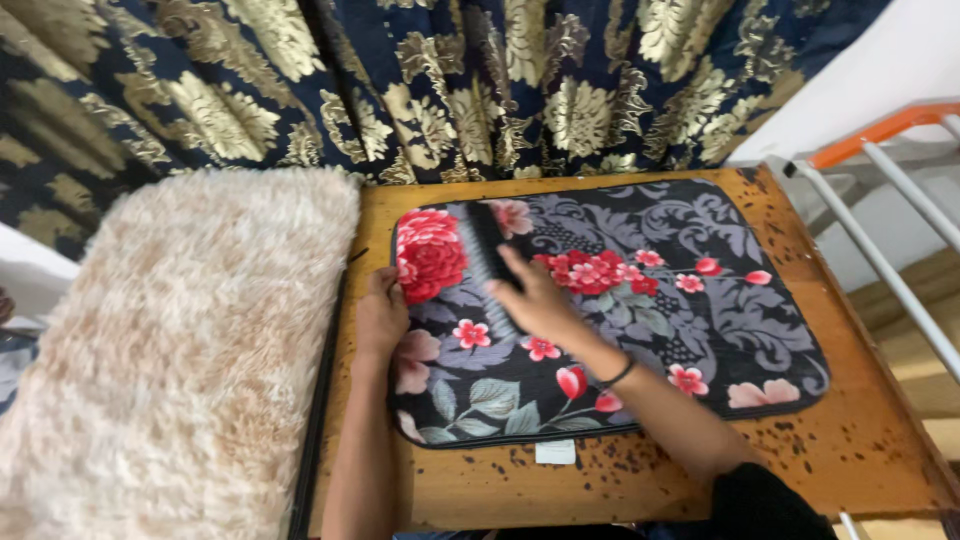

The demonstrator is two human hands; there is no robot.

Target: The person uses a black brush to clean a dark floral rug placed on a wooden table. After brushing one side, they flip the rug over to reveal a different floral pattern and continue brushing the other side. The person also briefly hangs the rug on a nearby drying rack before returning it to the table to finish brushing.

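A dark, long-bodied brush (487, 262), blurred in the frame, is gripped by the right hand (540, 300), whose fingers are closed around its lower part while its upper part reaches toward the far edge of a black rectangular floral mat (640, 320) printed with red and pink flowers and grey scrollwork. The mat is laid flat on a brown wooden table (850, 440) speckled with dark spots, and its near left corner area is seen beside the person's forearm. The left edge of the mat is pressed down by the left hand (381, 312), whose fingers are curled together over the border, with nothing enclosed in them. A thin black band (618, 375) is worn on the right wrist. A small white tag (555, 452) is seen projecting from the mat's near edge onto the tabletop. To the left of the table, a cream shaggy fur rug (180, 350) is spread out, touching the table's side. Behind both, a navy curtain with gold leaf patterns (450, 80) is hung. At the right, a white metal frame with an orange bar (880, 200) is seen against the wall.
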